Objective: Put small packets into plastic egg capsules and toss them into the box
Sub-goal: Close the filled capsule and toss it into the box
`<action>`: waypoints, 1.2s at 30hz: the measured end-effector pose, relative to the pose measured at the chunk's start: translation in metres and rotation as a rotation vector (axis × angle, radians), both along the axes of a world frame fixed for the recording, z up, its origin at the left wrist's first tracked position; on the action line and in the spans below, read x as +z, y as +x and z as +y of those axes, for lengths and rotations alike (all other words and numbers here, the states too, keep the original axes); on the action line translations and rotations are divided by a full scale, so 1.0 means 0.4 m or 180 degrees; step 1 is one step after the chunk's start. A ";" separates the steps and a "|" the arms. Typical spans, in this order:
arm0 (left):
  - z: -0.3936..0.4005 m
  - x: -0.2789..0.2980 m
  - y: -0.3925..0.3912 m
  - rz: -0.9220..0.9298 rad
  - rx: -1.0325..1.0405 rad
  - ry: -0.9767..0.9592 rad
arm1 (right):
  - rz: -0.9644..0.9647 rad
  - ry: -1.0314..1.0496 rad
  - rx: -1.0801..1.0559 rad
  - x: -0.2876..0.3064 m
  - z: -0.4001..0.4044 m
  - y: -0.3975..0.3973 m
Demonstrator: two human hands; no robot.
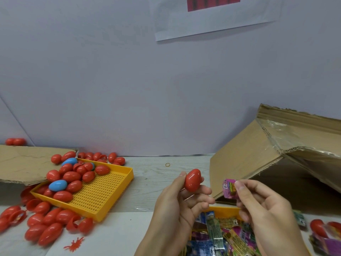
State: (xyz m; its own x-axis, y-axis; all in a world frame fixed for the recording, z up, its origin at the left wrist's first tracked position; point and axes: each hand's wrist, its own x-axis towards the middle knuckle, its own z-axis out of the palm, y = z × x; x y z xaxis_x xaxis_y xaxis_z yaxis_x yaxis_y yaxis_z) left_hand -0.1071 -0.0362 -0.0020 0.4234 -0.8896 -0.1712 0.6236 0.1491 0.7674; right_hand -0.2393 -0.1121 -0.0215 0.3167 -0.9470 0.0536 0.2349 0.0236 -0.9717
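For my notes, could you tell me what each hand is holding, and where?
Left hand grips the red egg around its lower sides; right hand pinches the pink packet at its right edge.

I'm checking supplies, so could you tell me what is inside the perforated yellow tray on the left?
The yellow tray holds red egg capsules and a few blue egg capsules, heaped at its left end; anything beneath the heap is hidden.

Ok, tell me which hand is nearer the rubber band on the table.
Left. The left hand holds a red egg just below the rubber band; the right hand is farther right, pinching a packet.
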 end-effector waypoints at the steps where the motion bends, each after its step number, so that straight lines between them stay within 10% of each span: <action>1: -0.001 -0.002 0.001 -0.0106 0.0050 0.0015 | -0.0012 0.0010 0.0019 0.000 0.000 -0.001; 11: -0.008 -0.027 -0.005 -0.1639 0.0178 0.0273 | 0.0158 -0.0132 -0.0151 0.001 0.001 -0.002; 36: -0.014 -0.039 -0.003 -0.1502 -0.0208 0.0056 | 0.0297 -0.0809 0.0092 -0.002 0.007 -0.009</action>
